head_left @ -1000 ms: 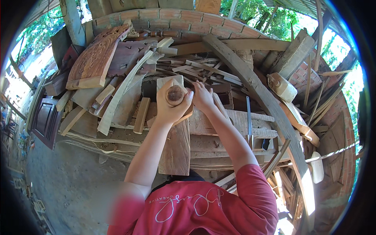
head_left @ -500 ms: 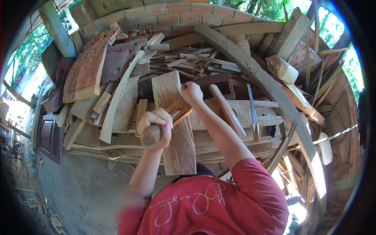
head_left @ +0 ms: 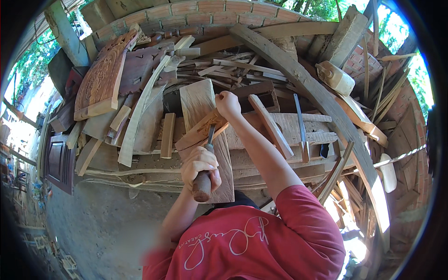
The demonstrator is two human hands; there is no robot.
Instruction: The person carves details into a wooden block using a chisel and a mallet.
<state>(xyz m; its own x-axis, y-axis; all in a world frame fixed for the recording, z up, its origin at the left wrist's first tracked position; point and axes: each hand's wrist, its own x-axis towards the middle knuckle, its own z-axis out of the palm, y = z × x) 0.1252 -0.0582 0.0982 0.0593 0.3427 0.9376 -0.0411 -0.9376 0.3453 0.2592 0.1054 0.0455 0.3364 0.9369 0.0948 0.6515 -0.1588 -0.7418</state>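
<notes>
One chisel [head_left: 202, 186]: left hand [head_left: 198, 165] wrapped round | right hand [head_left: 228, 106] clasps block [head_left: 198, 129] | sticks [head_left: 248, 66] crowd beyond

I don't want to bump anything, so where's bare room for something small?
The near end of the pale plank is bare, right of the left hand and its chisel. So is the board between the slanted strip and the metal tool. It's crowded behind, where sticks pile, and where the right hand holds the wooden piece.

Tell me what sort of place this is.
Probably a woodworking workshop: the left hand holds a chisel-like tool, with a carved wooden panel at left and wood strips piled behind.
</notes>
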